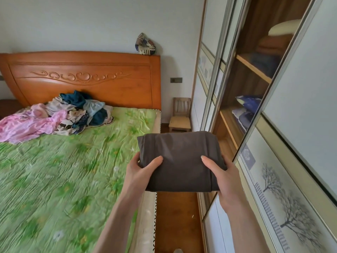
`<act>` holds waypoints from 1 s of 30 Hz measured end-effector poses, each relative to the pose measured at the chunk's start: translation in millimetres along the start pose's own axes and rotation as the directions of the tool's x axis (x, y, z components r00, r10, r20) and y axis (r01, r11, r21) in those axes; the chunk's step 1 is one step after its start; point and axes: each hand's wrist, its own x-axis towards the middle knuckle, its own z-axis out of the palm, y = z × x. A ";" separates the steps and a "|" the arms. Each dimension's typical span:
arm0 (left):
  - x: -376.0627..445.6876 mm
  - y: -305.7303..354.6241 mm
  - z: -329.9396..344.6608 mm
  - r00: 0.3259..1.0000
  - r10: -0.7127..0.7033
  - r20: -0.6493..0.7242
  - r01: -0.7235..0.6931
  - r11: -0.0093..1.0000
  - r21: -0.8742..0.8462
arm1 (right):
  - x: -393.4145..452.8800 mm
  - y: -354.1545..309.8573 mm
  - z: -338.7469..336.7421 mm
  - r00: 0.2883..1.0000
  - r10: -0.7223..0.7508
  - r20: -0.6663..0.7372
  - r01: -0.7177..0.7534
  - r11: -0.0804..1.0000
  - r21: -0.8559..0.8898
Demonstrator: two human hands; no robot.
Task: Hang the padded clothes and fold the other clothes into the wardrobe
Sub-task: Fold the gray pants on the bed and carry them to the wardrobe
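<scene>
Both hands carried one folded dark brown garment [179,161] in the air between the bed [73,170] and the open wardrobe [255,73]. The left hand [140,172] held its left edge, thumb on top and the other fingers hidden beneath; the right hand [221,179] held the right edge the same way, so each grip was closed on the cloth rather than spread wide.

The step in hand looked to be stowing this piece on a shelf. To do it well, the fold had best stay flat and level, supported from below on both sides, and go in square to the shelf board [253,67] so the layers would not slip apart. The sliding door frame [255,115] stood close to the right hand and could catch the bundle's corner, so a straight entry through the opening seemed wise. Letting go only once the cloth lay fully on the wood would keep the fold intact.

Counted: one folded garment in hand; one heap of unsorted clothes [60,115] near the headboard [82,77], its pieces too tangled to number; two shelf boards in view in the wardrobe, each already bearing folded items; one small wooden chair [180,115] by the wall.
</scene>
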 end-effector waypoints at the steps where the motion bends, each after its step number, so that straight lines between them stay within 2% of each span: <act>1: 15.7 3.9 7.5 1.000 0.000 -0.003 0.000 1.000 0.000 | 18.1 -4.7 2.1 1.000 0.000 0.003 0.000 1.000 -0.005; 9: 143.8 46.8 63.5 0.998 0.061 -0.008 -0.061 0.998 0.010 | 152.3 -43.3 25.7 1.000 -0.021 0.018 0.020 0.999 0.038; 18: 235.5 58.7 108.5 0.999 0.036 0.026 -0.037 0.999 0.039 | 240.7 -55.3 29.1 0.999 0.028 -0.020 -0.026 0.994 0.106; 23: 285.4 67.7 139.3 0.990 0.023 0.140 -0.030 0.999 0.045 | 276.6 -62.0 21.8 0.996 0.033 -0.080 -0.022 0.991 0.135; 30: 374.4 74.9 197.1 0.938 0.001 0.346 -0.035 0.995 0.093 | 338.3 -76.7 16.1 0.950 -0.032 -0.310 0.086 0.983 0.164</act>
